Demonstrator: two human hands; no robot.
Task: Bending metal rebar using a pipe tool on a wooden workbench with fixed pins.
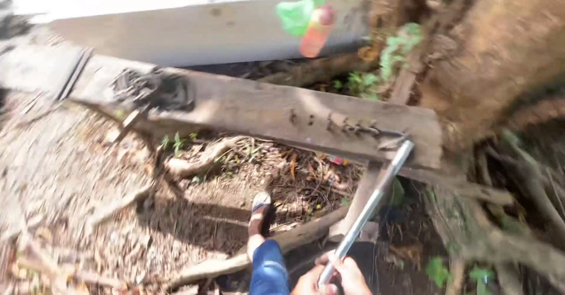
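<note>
Both my hands grip the lower end of a long metal bar (369, 204) at the bottom of the view. My left hand (310, 281) is on its left side, my right hand (352, 275) on its right. The bar slants up to the right, and its top end rests against bent nails at the right end of a weathered wooden plank (265, 109). The plank lies across the scene with several nails sticking out. My leg in blue jeans (268, 268) and a sandalled foot (259, 209) stand on the ground below the plank.
A white beam (176, 24) lies behind the plank. A large brown tree trunk (500, 47) and roots fill the right side. Sticks, dry leaves and dirt cover the ground. A blurred green and red flare (309, 21) floats at the top.
</note>
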